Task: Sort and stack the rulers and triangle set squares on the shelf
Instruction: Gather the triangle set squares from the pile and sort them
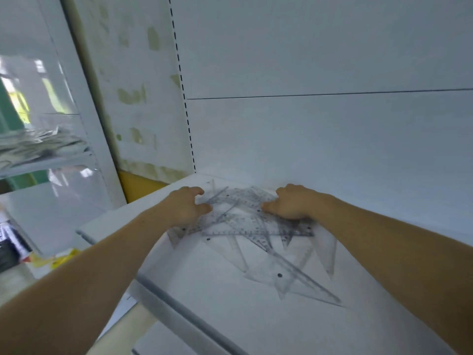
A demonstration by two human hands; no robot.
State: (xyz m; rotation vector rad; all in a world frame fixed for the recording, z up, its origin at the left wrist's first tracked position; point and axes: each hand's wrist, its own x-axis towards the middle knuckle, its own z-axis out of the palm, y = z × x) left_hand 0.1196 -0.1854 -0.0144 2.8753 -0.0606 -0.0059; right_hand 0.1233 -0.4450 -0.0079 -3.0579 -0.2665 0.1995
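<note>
Fingers point(201, 192) half-curl, left hand point(185, 206) and right hand point(293, 203) touching one pile of clear rulers and set squares point(256, 228); grip, counts unclear.

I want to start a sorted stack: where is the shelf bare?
Bare shelf lies front left, between the pile of rulers and set squares and the front edge. The back middle is crowded: left hand and right hand both touch the pile there.
</note>
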